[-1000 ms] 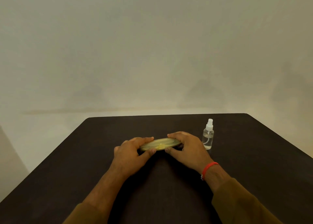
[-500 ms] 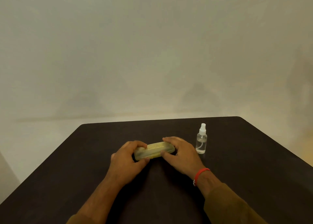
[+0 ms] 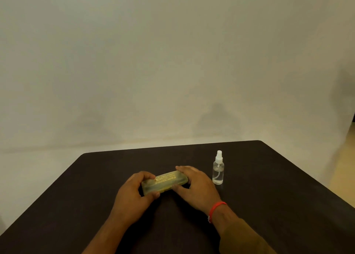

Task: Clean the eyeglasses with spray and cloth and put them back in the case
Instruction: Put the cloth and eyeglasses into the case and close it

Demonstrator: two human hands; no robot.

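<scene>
While both hands (image 3: 134,192) (image 3: 196,184) grip the closed case (image 3: 164,182) (bottle (image 3: 218,170) nearby), pry the lid evenly with thumbs.

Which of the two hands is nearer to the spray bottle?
Right. The right hand grips the case's end just beside the spray bottle, not touching it; the left hand holds the far end.

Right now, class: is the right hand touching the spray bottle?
Apart. The head view shows dark table between the right hand and the spray bottle.
</scene>
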